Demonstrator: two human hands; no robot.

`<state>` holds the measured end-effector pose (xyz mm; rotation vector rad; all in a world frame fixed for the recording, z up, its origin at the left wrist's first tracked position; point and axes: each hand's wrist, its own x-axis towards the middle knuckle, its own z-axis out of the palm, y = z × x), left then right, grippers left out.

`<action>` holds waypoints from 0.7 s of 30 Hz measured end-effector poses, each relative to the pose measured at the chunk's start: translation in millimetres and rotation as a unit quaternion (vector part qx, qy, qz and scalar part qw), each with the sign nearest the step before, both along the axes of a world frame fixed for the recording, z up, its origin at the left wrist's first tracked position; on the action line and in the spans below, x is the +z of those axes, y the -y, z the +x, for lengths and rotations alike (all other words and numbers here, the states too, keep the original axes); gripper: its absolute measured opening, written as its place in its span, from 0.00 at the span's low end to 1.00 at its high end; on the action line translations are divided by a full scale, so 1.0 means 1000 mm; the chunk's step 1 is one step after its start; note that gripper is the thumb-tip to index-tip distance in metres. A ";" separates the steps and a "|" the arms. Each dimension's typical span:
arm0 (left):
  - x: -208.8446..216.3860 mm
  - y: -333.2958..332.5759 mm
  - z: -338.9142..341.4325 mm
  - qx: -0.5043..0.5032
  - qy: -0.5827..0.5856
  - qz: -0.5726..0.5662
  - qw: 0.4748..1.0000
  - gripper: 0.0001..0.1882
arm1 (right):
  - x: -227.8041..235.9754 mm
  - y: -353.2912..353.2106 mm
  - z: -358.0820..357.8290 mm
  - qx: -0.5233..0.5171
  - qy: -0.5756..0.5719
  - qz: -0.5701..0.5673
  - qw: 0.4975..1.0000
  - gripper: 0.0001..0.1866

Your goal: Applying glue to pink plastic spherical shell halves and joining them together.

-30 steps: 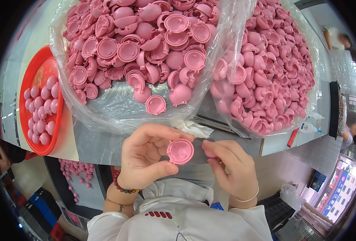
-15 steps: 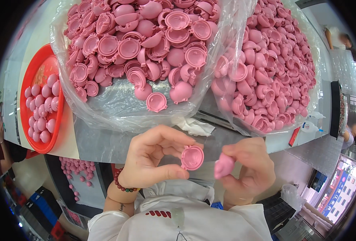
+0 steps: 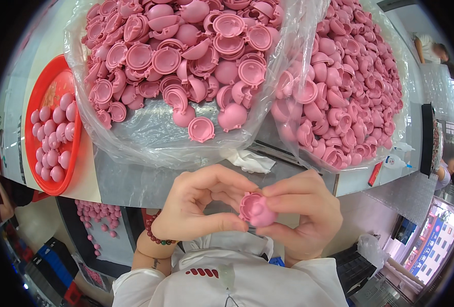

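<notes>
My left hand (image 3: 201, 204) pinches a pink cup-shaped half shell (image 3: 246, 204) between thumb and fingers, its hollow side facing up. In my right hand (image 3: 306, 210) is a second pink half shell (image 3: 262, 214), rounded, with a small knob showing. The two pieces meet, the right one overlapping the left one's rim; whether they are joined I cannot tell. Above my hands lies a clear plastic bag (image 3: 150, 153) with many pink half shells (image 3: 165, 60). A single half shell (image 3: 201, 129) rests near the bag's front edge.
Another bag of pink pieces (image 3: 339, 102) stands at the right. A red oval tray (image 3: 31, 148) holds pink balls at the left. A crumpled white tissue (image 3: 250, 161), a small bottle (image 3: 393, 162) and a dark crate with pink balls (image 3: 124, 240) are nearby.
My right hand has moved left, bringing its half shell against the one in my left hand. The left hand has shifted slightly right; both keep hold of their pieces.
</notes>
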<state>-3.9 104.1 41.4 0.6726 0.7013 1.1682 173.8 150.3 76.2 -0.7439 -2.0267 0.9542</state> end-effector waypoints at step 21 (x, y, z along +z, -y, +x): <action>0.004 -0.002 0.006 0.018 -0.051 0.030 0.998 0.24 | -0.003 0.012 -0.004 -0.073 0.064 0.081 0.992 0.20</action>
